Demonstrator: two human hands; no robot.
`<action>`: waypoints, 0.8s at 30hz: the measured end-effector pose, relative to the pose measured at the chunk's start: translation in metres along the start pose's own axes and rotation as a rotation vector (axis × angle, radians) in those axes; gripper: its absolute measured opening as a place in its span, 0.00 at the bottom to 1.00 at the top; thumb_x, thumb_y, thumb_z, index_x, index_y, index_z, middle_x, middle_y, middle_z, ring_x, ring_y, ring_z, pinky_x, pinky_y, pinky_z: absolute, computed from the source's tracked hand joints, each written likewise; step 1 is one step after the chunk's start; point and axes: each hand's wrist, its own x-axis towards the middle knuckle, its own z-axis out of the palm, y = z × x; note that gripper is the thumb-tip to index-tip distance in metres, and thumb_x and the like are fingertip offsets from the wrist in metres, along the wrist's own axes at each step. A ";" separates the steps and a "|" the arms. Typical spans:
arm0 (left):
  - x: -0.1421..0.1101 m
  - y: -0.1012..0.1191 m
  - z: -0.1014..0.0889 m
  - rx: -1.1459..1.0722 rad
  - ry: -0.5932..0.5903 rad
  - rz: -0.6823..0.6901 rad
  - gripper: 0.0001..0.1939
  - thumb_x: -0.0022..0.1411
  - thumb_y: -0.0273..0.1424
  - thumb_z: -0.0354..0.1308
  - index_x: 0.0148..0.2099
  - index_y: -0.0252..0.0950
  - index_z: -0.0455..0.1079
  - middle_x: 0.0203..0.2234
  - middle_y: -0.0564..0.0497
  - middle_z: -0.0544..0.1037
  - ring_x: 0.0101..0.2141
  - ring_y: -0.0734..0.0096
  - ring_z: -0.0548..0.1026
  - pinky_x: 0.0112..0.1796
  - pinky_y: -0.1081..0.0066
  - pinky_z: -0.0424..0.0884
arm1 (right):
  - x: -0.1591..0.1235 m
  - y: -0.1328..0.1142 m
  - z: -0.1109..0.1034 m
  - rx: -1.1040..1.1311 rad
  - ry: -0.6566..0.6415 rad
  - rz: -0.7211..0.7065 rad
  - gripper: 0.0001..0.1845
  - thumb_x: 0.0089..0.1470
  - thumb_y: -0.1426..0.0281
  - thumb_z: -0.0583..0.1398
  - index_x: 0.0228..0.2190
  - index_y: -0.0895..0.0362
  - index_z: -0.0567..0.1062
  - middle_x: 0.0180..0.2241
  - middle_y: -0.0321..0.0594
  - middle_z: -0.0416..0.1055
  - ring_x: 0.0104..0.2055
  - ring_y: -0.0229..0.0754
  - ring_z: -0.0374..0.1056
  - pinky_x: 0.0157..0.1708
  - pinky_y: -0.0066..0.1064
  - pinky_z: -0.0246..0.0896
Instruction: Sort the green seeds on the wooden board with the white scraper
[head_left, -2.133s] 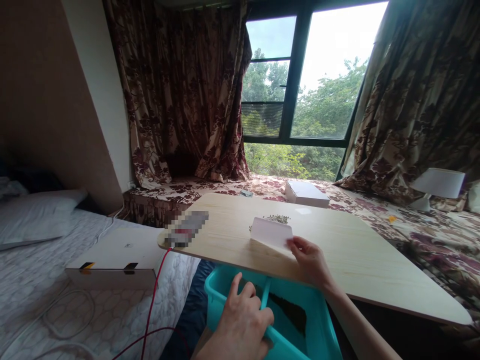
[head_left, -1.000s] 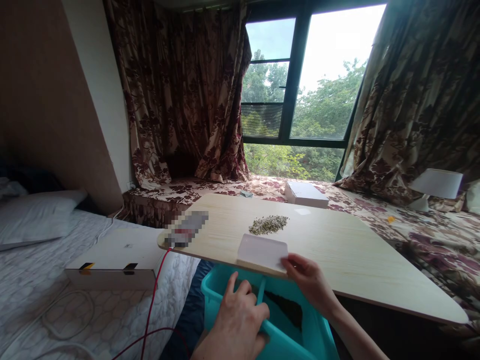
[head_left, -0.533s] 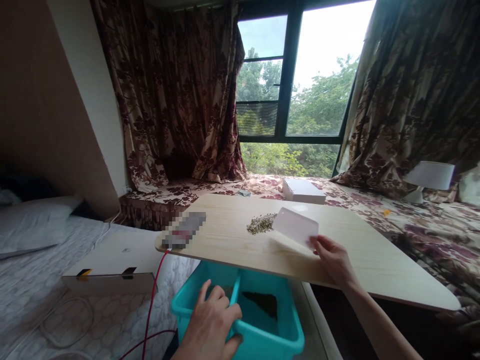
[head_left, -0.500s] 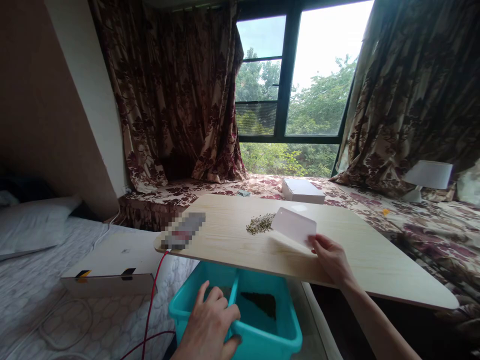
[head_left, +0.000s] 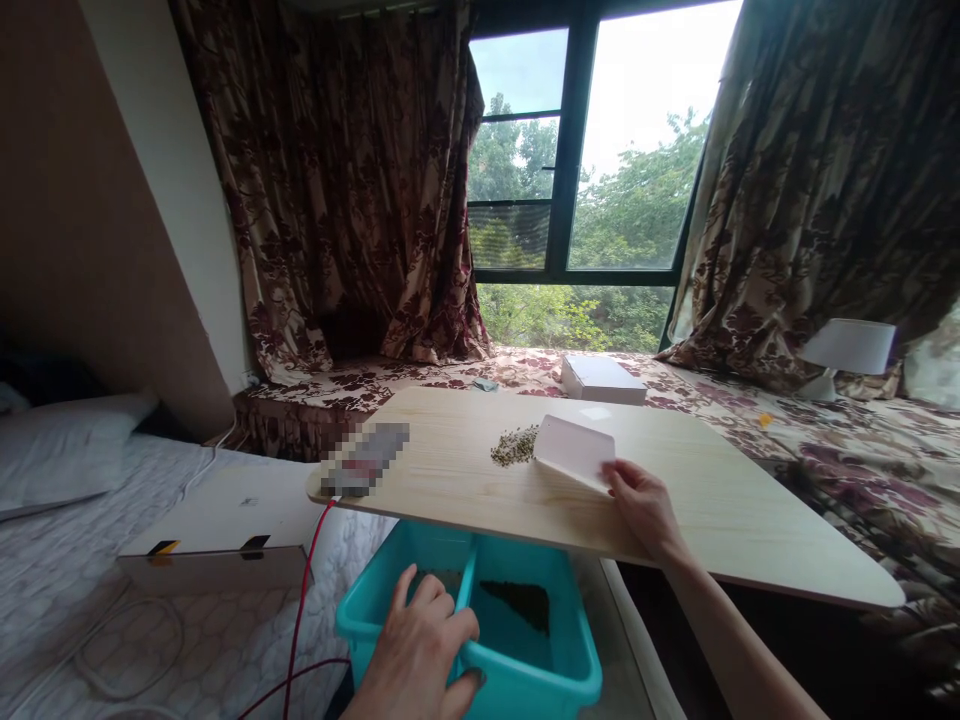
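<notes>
My right hand (head_left: 643,508) pinches the near right corner of a white rectangular plastic piece (head_left: 574,450) with rounded corners, tilted over the wooden board. The far left edge of that piece meets a small pile of greenish-brown beans or seeds (head_left: 514,446). Lower down, my left hand (head_left: 424,640) is wrapped over the near rim of a turquoise two-part bin (head_left: 540,672), its thumb outside. Dark small grains (head_left: 525,603) lie in the bin's right compartment. The left compartment's contents are mostly hidden behind my fingers.
The light wooden board (head_left: 697,500) overhangs the bin's far side. On its left end lies a pixelated flat object (head_left: 367,460) with a red cable (head_left: 301,590). A white carton (head_left: 225,530) rests on the bed. Behind stand a white box (head_left: 602,380) and a lamp (head_left: 847,350).
My right hand has moved the white plastic piece a little left, against the seed pile, which looks slightly more compact. My left hand stays on the bin.
</notes>
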 end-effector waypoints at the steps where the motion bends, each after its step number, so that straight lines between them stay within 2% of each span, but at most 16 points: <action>1: 0.000 0.000 0.000 0.003 0.000 0.001 0.07 0.50 0.27 0.63 0.33 0.41 0.70 0.31 0.55 0.73 0.42 0.63 0.69 0.57 0.51 0.45 | -0.001 -0.001 0.000 -0.006 -0.009 -0.004 0.19 0.47 0.58 0.57 0.32 0.58 0.80 0.29 0.43 0.79 0.33 0.46 0.72 0.31 0.32 0.66; 10: 0.000 0.000 0.000 0.029 -0.012 -0.005 0.06 0.51 0.28 0.61 0.33 0.42 0.70 0.32 0.55 0.74 0.43 0.62 0.69 0.57 0.50 0.45 | -0.004 -0.006 0.000 -0.002 -0.007 -0.047 0.19 0.48 0.57 0.57 0.31 0.58 0.79 0.27 0.42 0.78 0.28 0.44 0.71 0.27 0.31 0.65; 19: 0.003 -0.005 0.005 0.026 -0.038 0.004 0.07 0.49 0.27 0.62 0.32 0.42 0.70 0.31 0.56 0.72 0.42 0.63 0.69 0.57 0.50 0.45 | -0.002 -0.005 0.004 -0.001 -0.069 -0.050 0.17 0.48 0.58 0.57 0.30 0.58 0.78 0.28 0.42 0.78 0.30 0.45 0.73 0.31 0.32 0.65; 24: 0.003 -0.006 0.005 0.029 -0.027 0.004 0.07 0.49 0.26 0.61 0.32 0.42 0.69 0.31 0.56 0.72 0.42 0.64 0.69 0.57 0.51 0.45 | -0.007 -0.009 0.000 -0.017 -0.013 -0.063 0.16 0.48 0.58 0.57 0.29 0.57 0.77 0.28 0.42 0.78 0.29 0.45 0.72 0.30 0.31 0.64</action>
